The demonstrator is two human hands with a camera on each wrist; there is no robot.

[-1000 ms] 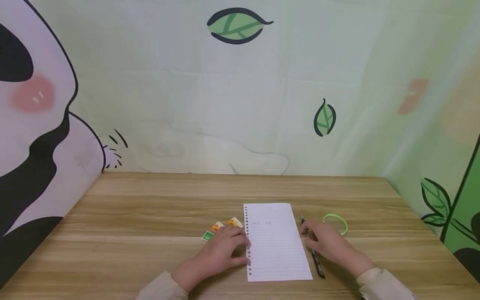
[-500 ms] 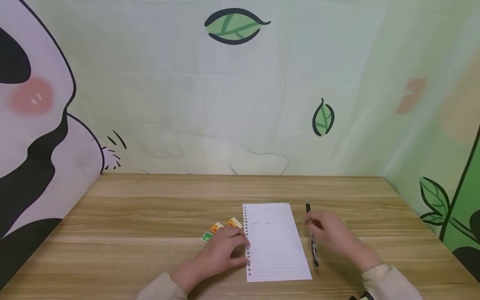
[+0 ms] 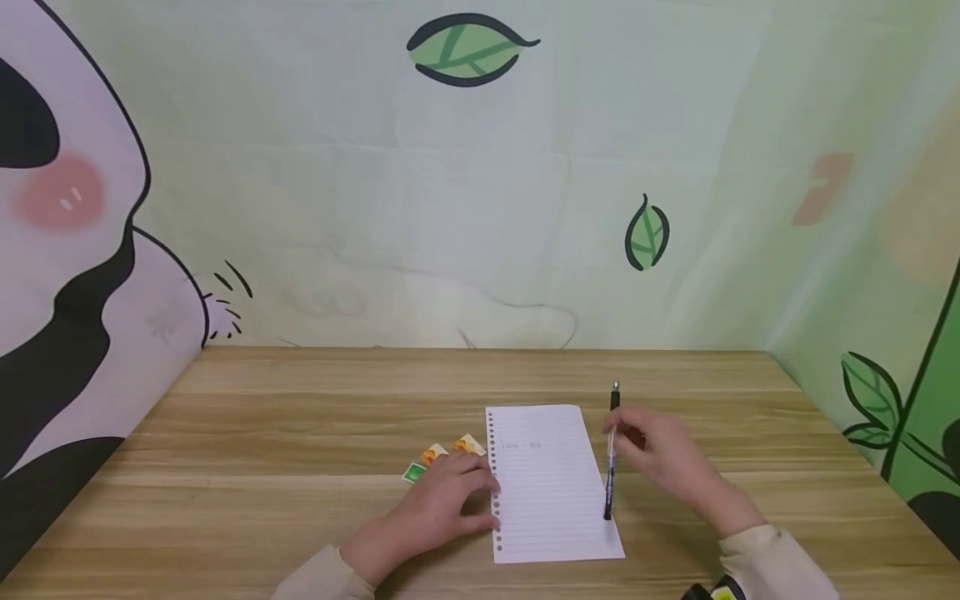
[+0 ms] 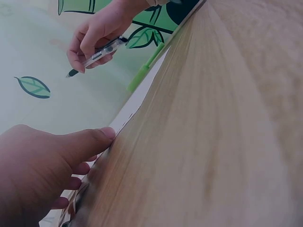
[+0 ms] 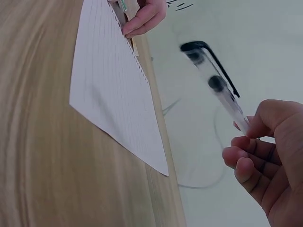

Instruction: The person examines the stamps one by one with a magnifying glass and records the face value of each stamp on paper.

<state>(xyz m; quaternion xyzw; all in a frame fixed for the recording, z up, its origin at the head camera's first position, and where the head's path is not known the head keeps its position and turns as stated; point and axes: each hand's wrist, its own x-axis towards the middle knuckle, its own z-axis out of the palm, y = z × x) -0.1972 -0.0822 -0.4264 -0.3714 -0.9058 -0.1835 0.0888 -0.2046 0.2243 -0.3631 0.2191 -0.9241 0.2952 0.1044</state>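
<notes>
A lined loose-leaf sheet [image 3: 551,508] with punched holes down its left side lies on the table, with faint handwriting near its top. My left hand [image 3: 447,497] rests at that holed edge, its thumb and fingertips touching the paper. In my right hand [image 3: 667,457] a pen [image 3: 609,493] with a clear barrel and black clip is pinched between thumb and fingers. The pen's tip points away from me and its clip end overlaps the sheet's right edge in the head view. The right wrist view shows the clip end of the pen [image 5: 218,85] sticking out past the fingertips.
Small orange-and-white cards [image 3: 469,444] and a green one [image 3: 414,472] lie beyond the left hand, partly covered by it. A green ring [image 4: 147,71] shows edge-on in the left wrist view. Behind the wooden table [image 3: 300,400] hangs a printed backdrop [image 3: 337,208].
The right hand has lifted the pen off the table beside the sheet, and the pen has shifted left toward the paper's edge. The green ring became hidden in the head view. The left hand stayed put.
</notes>
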